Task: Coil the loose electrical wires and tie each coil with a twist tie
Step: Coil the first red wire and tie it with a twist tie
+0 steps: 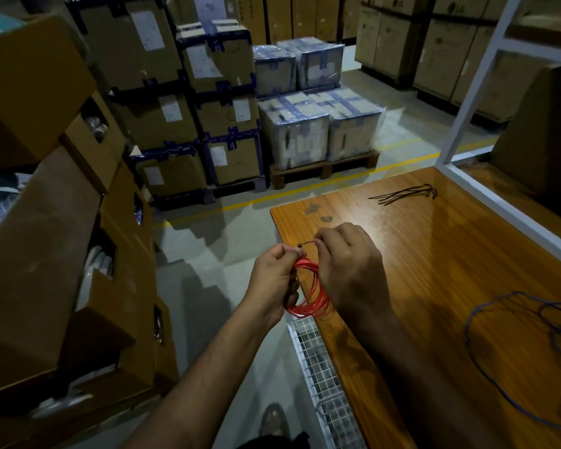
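A coil of red wire (311,298) hangs between my hands at the left edge of the wooden table (434,254). My left hand (274,277) grips the coil at its top. My right hand (347,264) pinches a black twist tie (305,244) that runs from its fingertips to the top of the coil. Loose blue wire (506,322) lies in untidy loops on the table at the right. A bunch of spare black twist ties (405,193) lies near the table's far edge.
A white metal shelf frame (467,102) stands on the table's right side. Stacked cardboard boxes (46,222) rise close on my left. A wire mesh tray (318,367) hangs under the table's left edge. Pallets of wrapped cartons (318,131) stand beyond a yellow floor line.
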Tool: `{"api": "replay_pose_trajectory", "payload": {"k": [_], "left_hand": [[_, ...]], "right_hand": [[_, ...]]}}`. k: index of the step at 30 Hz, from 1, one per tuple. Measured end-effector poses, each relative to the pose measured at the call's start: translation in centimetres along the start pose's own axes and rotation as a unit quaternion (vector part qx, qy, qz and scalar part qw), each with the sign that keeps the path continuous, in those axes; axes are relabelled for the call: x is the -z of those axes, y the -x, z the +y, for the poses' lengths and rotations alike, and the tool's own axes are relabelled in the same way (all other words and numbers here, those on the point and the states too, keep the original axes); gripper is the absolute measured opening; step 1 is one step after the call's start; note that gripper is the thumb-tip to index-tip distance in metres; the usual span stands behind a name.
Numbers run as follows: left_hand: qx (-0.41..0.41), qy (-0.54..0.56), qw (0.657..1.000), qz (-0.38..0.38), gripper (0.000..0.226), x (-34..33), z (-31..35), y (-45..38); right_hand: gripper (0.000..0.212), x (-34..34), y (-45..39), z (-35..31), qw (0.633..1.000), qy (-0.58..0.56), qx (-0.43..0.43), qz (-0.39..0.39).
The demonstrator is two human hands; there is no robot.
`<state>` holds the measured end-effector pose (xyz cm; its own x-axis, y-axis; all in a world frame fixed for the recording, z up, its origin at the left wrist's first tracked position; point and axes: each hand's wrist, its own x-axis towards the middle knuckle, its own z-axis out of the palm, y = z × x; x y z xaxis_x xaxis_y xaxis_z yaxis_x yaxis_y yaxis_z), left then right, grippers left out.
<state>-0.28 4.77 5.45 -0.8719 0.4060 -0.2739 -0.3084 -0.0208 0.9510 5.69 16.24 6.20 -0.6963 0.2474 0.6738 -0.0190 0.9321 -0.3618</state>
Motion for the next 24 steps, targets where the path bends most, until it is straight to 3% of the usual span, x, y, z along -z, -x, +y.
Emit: {"api": "replay_pose_trajectory", "payload": {"k": [24], "left_hand": [[0.014,0.02,1.0,-0.004,0.019,-0.02,0.24,-0.04]], "right_hand": [[0.021,-0.58,0.11,0.23,1.0,-0.005,0.02,0.005]]}}
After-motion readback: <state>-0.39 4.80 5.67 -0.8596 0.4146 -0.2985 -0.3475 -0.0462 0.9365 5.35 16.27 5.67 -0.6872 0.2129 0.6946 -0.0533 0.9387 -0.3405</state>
